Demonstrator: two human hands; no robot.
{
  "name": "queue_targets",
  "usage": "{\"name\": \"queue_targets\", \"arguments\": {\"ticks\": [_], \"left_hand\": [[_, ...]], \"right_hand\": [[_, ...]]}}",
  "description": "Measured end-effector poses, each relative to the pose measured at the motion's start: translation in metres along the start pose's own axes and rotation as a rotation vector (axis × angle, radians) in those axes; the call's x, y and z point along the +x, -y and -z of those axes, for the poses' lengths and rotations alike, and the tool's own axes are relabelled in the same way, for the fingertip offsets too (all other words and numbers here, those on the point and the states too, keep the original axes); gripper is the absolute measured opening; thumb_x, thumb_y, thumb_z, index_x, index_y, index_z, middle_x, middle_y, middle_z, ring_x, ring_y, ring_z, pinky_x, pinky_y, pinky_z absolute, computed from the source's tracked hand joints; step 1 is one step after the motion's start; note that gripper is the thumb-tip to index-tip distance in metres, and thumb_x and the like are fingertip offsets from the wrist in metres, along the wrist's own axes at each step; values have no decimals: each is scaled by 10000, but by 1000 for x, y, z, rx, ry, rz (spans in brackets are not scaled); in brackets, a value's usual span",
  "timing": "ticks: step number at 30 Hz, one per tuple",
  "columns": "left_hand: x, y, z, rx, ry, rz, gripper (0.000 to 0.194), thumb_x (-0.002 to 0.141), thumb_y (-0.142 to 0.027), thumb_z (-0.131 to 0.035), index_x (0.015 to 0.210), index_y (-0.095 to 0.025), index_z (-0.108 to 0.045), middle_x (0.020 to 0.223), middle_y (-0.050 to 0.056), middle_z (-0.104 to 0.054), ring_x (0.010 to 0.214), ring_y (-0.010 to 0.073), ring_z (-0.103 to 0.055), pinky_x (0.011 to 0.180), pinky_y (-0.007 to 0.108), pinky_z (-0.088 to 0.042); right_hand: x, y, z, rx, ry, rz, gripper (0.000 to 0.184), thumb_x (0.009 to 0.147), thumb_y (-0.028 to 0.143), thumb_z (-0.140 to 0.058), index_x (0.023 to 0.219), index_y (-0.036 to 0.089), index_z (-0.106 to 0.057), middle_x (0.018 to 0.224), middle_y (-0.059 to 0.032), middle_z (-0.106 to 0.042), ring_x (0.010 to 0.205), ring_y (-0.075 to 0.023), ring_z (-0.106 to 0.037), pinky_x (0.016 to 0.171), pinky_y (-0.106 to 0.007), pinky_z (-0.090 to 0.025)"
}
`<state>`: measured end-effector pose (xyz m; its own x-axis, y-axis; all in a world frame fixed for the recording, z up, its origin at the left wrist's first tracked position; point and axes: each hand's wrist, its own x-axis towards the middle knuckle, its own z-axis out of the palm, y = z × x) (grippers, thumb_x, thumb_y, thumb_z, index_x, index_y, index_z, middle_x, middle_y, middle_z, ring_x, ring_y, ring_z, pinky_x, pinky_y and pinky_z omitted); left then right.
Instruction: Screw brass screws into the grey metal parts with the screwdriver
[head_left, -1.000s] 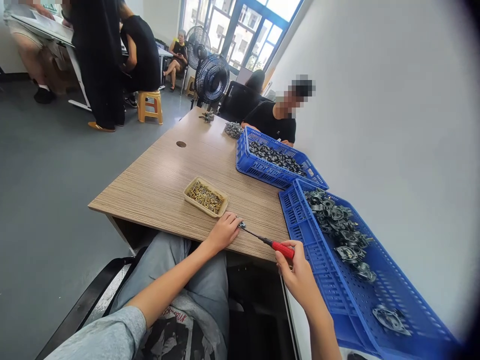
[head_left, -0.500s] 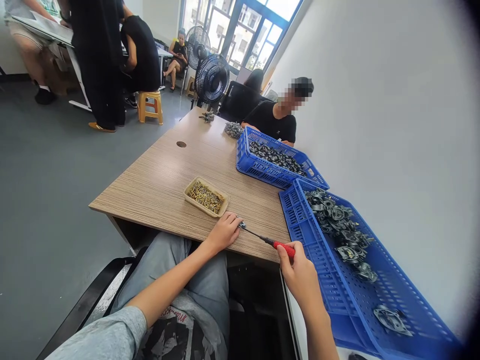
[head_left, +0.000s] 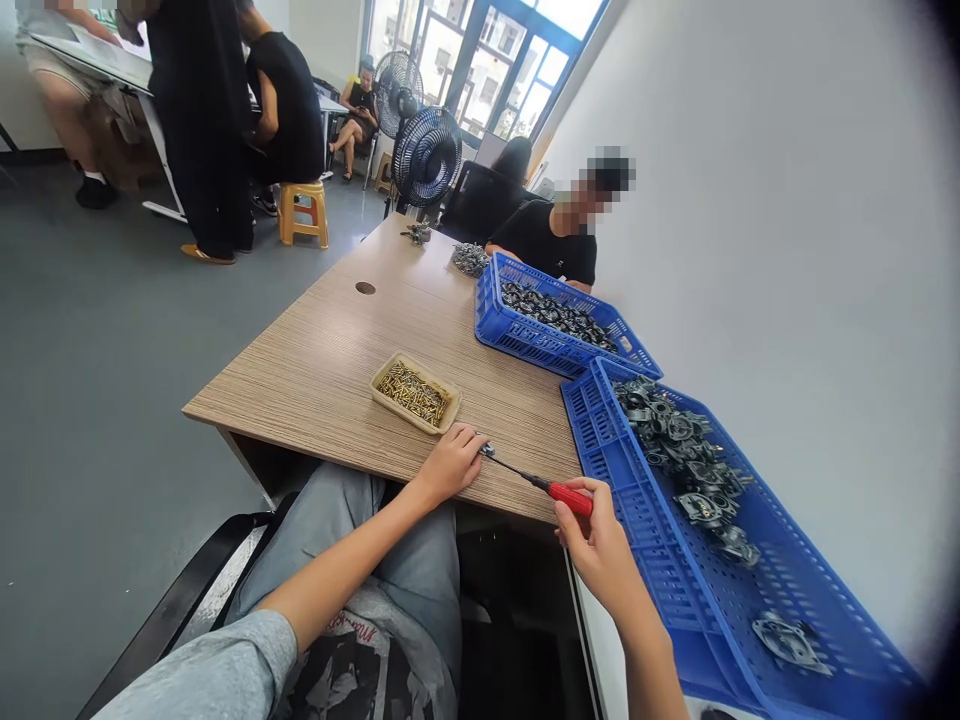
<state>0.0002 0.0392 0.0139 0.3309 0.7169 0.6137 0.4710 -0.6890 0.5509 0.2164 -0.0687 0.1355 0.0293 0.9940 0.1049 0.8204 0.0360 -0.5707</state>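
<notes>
Near the table's front edge, my left hand is closed over a small metal part, most of which my fingers hide. My right hand grips the red handle of a screwdriver. The screwdriver's dark shaft points left, and its tip reaches the metal part beside my left fingertips. Just beyond my left hand stands a beige tray holding many brass-coloured screws.
Right of my right hand stands a blue crate with grey metal castings. Behind it, another blue crate holds dark metal parts. More small parts lie at the table's far end, where a person sits. Black fans stand behind.
The fingers of my right hand have shifted slightly on the screwdriver handle, loosening around it. My left hand stays on the metal part. The whole view has moved a little.
</notes>
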Motion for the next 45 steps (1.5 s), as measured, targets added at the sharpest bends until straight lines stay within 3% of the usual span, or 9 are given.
{"name": "queue_targets", "arguments": {"ticks": [5, 11, 16, 21, 26, 31, 36, 41, 45], "left_hand": [[0, 0, 0, -2, 1, -1, 356, 929, -119, -534, 1278, -185, -559, 1154, 100, -599, 1203, 266, -500, 1069, 440, -488], [0, 0, 1, -6, 13, 4, 359, 937, -125, -519, 1286, -201, -551, 1158, 95, -600, 1203, 265, -503, 1062, 449, -493], [0, 1, -1, -14, 2, 6, 357, 930, -119, -528, 1280, -190, -553, 1185, 102, -597, 1215, 266, -499, 1073, 459, -488], [0, 1, -1, -22, -1, 14, 363, 929, -111, -532, 1281, -196, -552, 1201, 100, -594, 1231, 263, -499, 1080, 458, -485], [0, 0, -1, -23, -6, 11, 359, 938, -114, -523, 1287, -195, -552, 1196, 103, -590, 1240, 261, -498, 1084, 452, -480], [0, 1, -1, -17, -8, 5, 358, 936, -113, -531, 1287, -182, -552, 1196, 105, -586, 1237, 259, -495, 1087, 442, -478], [0, 1, -1, -13, -10, 7, 359, 932, -110, -533, 1282, -188, -552, 1194, 103, -587, 1227, 261, -496, 1081, 447, -482], [0, 2, -3, -13, -5, 3, 363, 932, -111, -523, 1285, -193, -551, 1192, 102, -588, 1234, 264, -498, 1082, 453, -481], [0, 2, -3, -19, -5, 10, 371, 933, -113, -521, 1293, -204, -545, 1202, 100, -583, 1240, 268, -494, 1080, 468, -479]], "right_hand": [[0, 0, -1, -223, -81, -64, 322, 987, 579, -442, 1021, 262, -483, 797, -27, -678, 608, -226, -624, 584, -320, -426], [0, -3, -1, -5, -15, 15, 358, 988, 539, -469, 1200, 251, -452, 970, -59, -690, 668, -199, -656, 628, -312, -496], [0, -2, -1, -216, -71, -59, 336, 987, 585, -445, 1022, 254, -495, 791, -31, -670, 622, -229, -630, 595, -323, -447], [0, -5, -1, 3, -19, 35, 375, 991, 532, -477, 1222, 237, -457, 974, -66, -691, 699, -202, -651, 630, -312, -498], [0, -4, 0, -166, -44, -71, 318, 994, 569, -453, 1026, 255, -499, 792, -26, -676, 646, -224, -633, 610, -316, -451], [0, -3, -1, -16, -18, 13, 352, 995, 532, -467, 1197, 244, -462, 958, -55, -696, 681, -203, -649, 652, -317, -488], [0, -2, 0, -174, -62, -66, 323, 992, 569, -445, 1024, 252, -502, 820, -44, -686, 671, -241, -651, 619, -324, -450], [0, -4, 0, 16, 1, 12, 351, 994, 534, -476, 1200, 250, -461, 976, -57, -700, 695, -208, -657, 671, -322, -497], [0, -2, 0, -142, -61, -50, 321, 991, 569, -462, 1024, 252, -506, 838, -44, -689, 685, -235, -655, 627, -321, -455]]}}
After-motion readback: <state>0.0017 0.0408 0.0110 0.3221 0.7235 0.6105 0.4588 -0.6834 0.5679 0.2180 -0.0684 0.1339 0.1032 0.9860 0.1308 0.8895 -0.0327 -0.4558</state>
